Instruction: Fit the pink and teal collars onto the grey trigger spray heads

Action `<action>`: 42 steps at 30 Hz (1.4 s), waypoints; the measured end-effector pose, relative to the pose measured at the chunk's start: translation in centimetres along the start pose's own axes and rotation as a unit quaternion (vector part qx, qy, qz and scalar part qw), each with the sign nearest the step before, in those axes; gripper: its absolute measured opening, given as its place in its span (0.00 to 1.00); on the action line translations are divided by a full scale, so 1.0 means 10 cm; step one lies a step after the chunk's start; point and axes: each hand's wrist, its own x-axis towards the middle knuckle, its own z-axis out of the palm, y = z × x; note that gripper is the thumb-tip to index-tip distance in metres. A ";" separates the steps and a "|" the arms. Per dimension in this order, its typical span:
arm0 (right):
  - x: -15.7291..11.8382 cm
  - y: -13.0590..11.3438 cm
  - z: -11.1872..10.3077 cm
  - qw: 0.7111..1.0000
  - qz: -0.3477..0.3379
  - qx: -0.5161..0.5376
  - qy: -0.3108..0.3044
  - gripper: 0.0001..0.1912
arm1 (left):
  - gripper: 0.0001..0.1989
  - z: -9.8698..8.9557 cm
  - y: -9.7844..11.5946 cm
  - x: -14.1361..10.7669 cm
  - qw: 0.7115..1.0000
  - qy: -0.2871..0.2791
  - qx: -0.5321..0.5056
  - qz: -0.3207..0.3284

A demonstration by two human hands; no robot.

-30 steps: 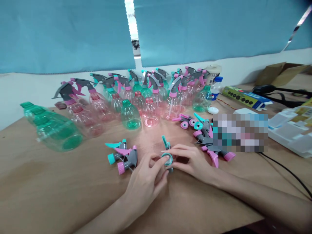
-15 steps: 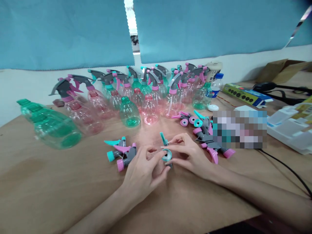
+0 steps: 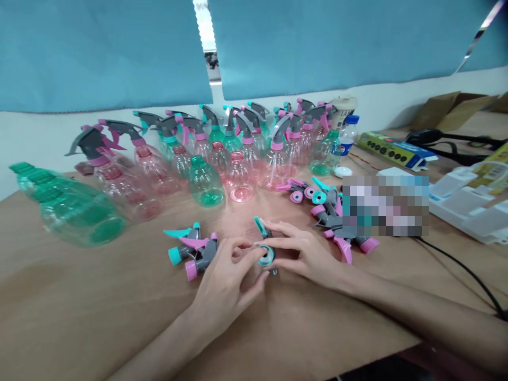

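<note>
A grey spray head with a teal collar [image 3: 266, 255] is between my two hands, its round opening turned up toward me. My right hand [image 3: 307, 253] grips it from the right, fingers closed about the collar and the body. From the left, my left hand [image 3: 232, 272] is pinched at the same collar, with a fingertip at the opening. Whether something small sits under that fingertip is hidden. The teal trigger [image 3: 260, 226] sticks out at the top. Left of my left hand lie a pink-collared spray head [image 3: 202, 256] and a teal-collared spray head [image 3: 183, 248].
Several more spray heads [image 3: 337, 230] are piled to the right. Behind, green and pink bottles stand in rows, such as a green bottle [image 3: 207, 182] and a pink bottle [image 3: 241, 180]. Green bottles [image 3: 75, 206] lie at the left. A clear plastic organizer [image 3: 472, 206] and black cable [image 3: 464, 267] are at right.
The whole view has shifted slightly, so things appear a little further left. Both hands keep their hold on the teal-collared spray head, with only small finger movement.
</note>
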 end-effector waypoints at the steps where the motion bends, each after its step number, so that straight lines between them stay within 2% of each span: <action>1: 0.00 0.01 0.00 1.000 -0.005 0.001 -0.001 0.18 | 0.15 -0.01 -0.01 0.01 1.000 -0.004 -0.003 -0.001; 7: 0.01 0.03 0.00 0.999 -0.027 -0.022 -0.003 0.18 | 0.09 -0.09 -0.03 0.04 0.997 -0.015 -0.055 -0.045; 14: -0.01 0.06 0.04 0.998 -0.046 -0.036 -0.006 0.20 | 0.08 -0.13 0.01 0.06 0.994 -0.020 -0.074 -0.073; 21: -0.02 0.04 0.08 0.999 -0.047 -0.020 -0.018 0.17 | 0.09 -0.07 -0.04 0.06 0.994 -0.044 -0.080 -0.052; 28: -0.02 0.03 0.06 0.999 -0.041 -0.018 -0.019 0.17 | 0.09 -0.04 -0.04 0.04 0.995 -0.040 -0.082 -0.033; 38: -0.02 0.03 0.06 0.998 -0.046 -0.014 -0.035 0.18 | 0.10 -0.03 -0.05 0.06 0.999 0.035 -0.024 0.002; 40: -0.01 0.05 0.02 0.999 -0.031 -0.008 -0.031 0.18 | 0.11 -0.05 -0.04 0.06 0.999 0.053 -0.011 0.001; 42: 0.01 0.09 -0.02 1.000 0.012 0.002 0.001 0.18 | 0.10 -0.09 -0.03 0.04 0.997 0.071 -0.006 -0.007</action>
